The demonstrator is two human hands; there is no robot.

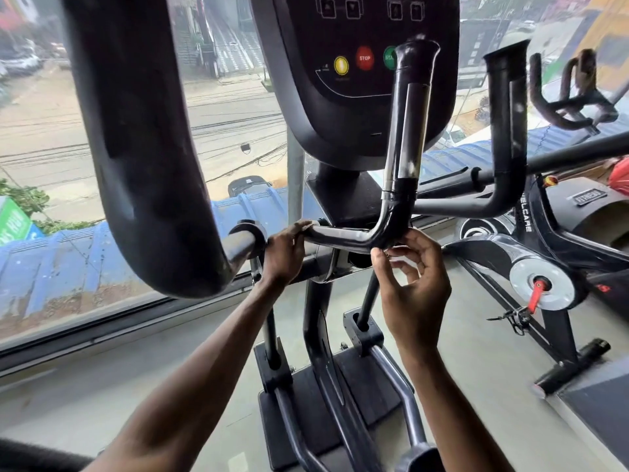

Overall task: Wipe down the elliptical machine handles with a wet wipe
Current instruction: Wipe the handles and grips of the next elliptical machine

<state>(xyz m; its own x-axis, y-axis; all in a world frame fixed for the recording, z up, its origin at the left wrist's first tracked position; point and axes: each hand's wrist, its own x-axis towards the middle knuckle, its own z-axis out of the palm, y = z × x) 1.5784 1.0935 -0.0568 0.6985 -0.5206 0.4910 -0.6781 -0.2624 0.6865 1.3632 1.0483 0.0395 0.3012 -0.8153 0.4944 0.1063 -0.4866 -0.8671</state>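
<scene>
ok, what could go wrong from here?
1. The right hand works at the bend of the fixed handle. Wiping up its upright ends beside the STOP button, so an accidental press is likely.
2. The left hand grips that handle right next to the big swing arm. If that moves, it could knock the forearm.

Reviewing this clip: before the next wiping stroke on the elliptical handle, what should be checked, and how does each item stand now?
1. Left hand steady on the horizontal handle bar: ok, its fingers curl over the bar.
2. Right hand at the handle bend: ok, its fingertips meet the underside.
3. Wet wipe in a hand: cannot tell, none shows plainly.
4. Upright grip already wiped: cannot tell.
5. STOP button clear of both hands: ok, they are well below the console.
</scene>
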